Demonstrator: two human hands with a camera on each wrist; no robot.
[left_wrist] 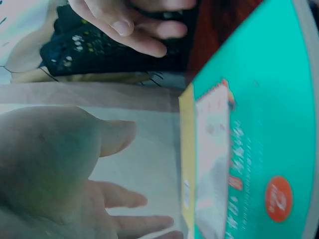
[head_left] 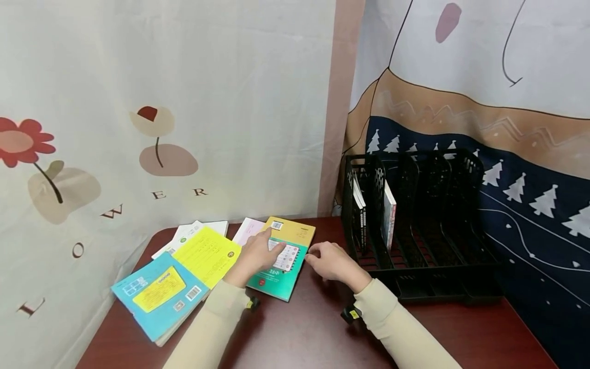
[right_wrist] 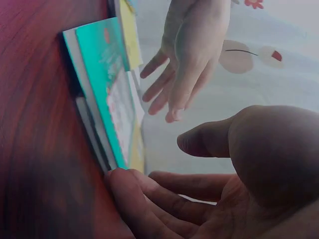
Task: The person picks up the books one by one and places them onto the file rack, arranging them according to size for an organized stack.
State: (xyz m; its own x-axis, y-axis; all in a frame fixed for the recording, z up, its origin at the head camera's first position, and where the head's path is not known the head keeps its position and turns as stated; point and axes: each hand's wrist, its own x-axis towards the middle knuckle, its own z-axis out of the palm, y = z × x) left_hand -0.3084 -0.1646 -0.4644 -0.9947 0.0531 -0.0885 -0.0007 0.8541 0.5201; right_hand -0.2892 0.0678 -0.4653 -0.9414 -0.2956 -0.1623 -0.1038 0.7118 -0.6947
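Observation:
A book with a teal and mustard cover (head_left: 276, 282) lies on the table, a white notepad picture showing on it. Over this book hovers my left hand (head_left: 259, 252), its fingers spread and nothing in its hold; the left wrist view shows a gap between the fingers and the teal cover (left_wrist: 269, 109). Close to the book's right edge is my right hand (head_left: 333, 260). In the right wrist view its thumb (right_wrist: 204, 140) stands apart from the fingers, and the fingertips are at the book's edge; whether they touch it I cannot tell.
Left of the teal book lie a blue book (head_left: 161, 292), a yellow book (head_left: 207, 256), a lilac book (head_left: 246, 230) and white books (head_left: 184, 233). A black file rack (head_left: 419, 256) with upright dividers stands right, holding a few thin books (head_left: 388, 215). Printed curtains hang behind.

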